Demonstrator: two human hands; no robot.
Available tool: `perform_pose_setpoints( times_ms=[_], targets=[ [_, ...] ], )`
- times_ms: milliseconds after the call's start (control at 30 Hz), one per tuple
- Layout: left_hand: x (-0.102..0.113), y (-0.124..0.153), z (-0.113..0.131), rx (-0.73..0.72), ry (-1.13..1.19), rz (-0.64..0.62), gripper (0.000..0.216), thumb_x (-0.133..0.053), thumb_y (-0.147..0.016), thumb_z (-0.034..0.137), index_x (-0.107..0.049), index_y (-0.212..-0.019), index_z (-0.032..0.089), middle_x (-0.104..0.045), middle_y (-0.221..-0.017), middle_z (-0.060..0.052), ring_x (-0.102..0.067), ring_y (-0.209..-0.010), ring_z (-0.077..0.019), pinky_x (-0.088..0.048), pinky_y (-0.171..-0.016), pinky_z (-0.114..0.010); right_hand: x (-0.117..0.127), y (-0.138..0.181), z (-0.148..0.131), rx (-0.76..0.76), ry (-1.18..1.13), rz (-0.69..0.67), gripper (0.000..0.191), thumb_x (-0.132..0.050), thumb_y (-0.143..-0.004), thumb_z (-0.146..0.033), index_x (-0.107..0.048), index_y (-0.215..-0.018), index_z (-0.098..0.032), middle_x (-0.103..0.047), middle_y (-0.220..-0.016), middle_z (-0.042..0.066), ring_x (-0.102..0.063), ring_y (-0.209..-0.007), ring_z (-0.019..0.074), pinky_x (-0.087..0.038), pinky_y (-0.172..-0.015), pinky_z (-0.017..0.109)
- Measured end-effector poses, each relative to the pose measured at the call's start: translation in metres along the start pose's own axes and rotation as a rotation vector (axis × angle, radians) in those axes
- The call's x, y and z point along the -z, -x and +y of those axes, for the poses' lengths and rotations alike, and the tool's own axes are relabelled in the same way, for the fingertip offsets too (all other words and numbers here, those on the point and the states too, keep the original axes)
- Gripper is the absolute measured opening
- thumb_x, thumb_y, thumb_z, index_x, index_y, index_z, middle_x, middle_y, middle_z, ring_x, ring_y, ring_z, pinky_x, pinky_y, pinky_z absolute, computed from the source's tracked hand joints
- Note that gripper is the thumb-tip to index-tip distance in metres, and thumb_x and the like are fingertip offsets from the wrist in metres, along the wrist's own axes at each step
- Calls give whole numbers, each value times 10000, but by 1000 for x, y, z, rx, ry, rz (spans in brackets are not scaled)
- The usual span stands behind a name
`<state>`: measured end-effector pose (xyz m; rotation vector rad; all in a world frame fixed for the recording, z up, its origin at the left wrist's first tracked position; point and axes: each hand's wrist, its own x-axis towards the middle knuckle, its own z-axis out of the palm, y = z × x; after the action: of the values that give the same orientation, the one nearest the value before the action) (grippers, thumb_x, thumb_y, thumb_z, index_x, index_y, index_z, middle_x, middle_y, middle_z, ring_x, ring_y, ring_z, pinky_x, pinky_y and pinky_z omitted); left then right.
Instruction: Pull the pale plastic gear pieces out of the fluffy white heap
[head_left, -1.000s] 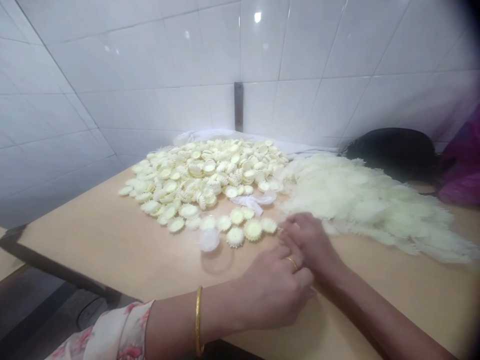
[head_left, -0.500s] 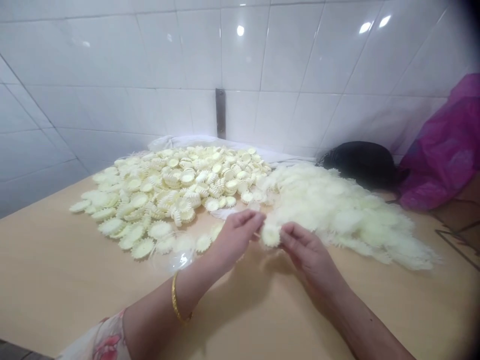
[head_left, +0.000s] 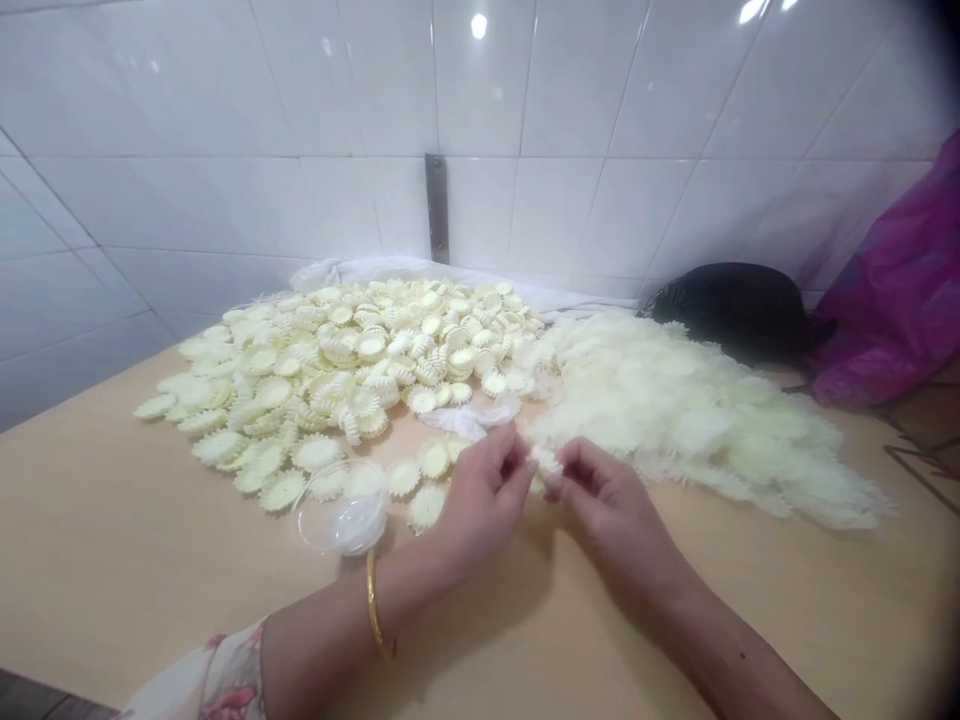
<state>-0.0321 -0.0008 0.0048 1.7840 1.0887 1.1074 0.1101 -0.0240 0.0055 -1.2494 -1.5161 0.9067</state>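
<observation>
Two heaps (head_left: 371, 345) (head_left: 697, 410), one bowl (head_left: 311, 528)

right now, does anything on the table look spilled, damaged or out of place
Nothing looks clearly spilled or damaged. Slightly odd: a crumpled white scrap lies in front of the heap, unlike the loose discs nearby. The held disc, between left hand and right hand, is too blurred to judge.

lit fairly brightly in cool white. reflected as glare spots off the wall tiles (head_left: 577, 90) at 12 o'clock and between 1 and 2. shadowed softly on the tabletop (head_left: 517, 620) around 5 o'clock, beneath the left hand (head_left: 480, 490) and right hand (head_left: 611, 500). washed out across the pale pile (head_left: 705, 410) at 3 o'clock. blurred slightly at the fingertips (head_left: 579, 455). warped toward the edges, vignetted to black at 2 o'clock.
</observation>
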Motion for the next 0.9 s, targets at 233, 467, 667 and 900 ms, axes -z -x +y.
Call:
perform_pose_setpoints(
  times_ms=[233,467,667,900],
  targets=[
    [-7,3,2,85,234,20,119,-516,-781,265,-476,-719,171,-487,-663,19,-464,-585,-93,-395,-563,-242,-2,4,-8,179,226,145,146,-475,-821,-241,-503,-683,-205,-517,-615,-19,-480,-582,134,-368,-553,249],
    [-7,-5,5,408,621,-155,309,-629,-675,199,-546,-971,166,-511,-667,31,-521,-578,-95,-435,-586,-250,2,0,-1,15,-158,-74,160,-474,-848,-342,-486,-770,-203,-576,-650,-12,-567,-620,146,-438,-588,260],
    [-3,0,10,337,557,-140,115,-601,-726,222,-542,-680,136,-524,-635,9,-500,-618,-91,-424,-630,-238,-5,5,-4,51,19,89,187,-451,-862,-330,-462,-727,-200,-539,-608,-21,-494,-569,125,-384,-538,235],
    [-3,3,4,302,503,-117,209,-619,-718,299,-504,-650,138,-505,-596,8,-473,-588,-102,-388,-586,-239,-10,2,-3,13,-335,-114,227,-531,-824,-400,-497,-803,-176,-541,-677,-6,-524,-639,123,-419,-594,240]
  ],
)
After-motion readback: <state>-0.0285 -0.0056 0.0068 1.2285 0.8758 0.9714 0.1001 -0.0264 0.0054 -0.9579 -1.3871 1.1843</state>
